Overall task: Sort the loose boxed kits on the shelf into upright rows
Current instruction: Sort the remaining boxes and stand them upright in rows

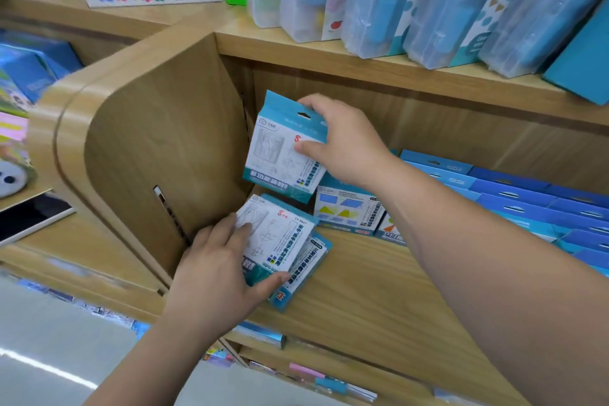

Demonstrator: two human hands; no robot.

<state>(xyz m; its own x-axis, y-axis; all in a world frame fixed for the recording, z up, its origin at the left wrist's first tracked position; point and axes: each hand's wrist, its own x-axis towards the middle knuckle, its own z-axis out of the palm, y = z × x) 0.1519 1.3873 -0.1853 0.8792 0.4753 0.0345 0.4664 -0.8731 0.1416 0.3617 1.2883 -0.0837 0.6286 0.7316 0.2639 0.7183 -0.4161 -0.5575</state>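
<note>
Crowding the side panel [164,148], right fingers [308,151] pinch the upper kit [276,158], left fingers [240,232] the lower kit [283,241].

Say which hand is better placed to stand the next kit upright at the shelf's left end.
Right. The right hand grips a lifted kit, near upright, beside the side panel. The left hand holds flat kits at the shelf front; those need lifting and turning.

The wooden shelf [379,280] bears two stacked boxed kits [286,241] lying flat at its left front. Rows of blue boxes [514,198] fill its right side.
</note>
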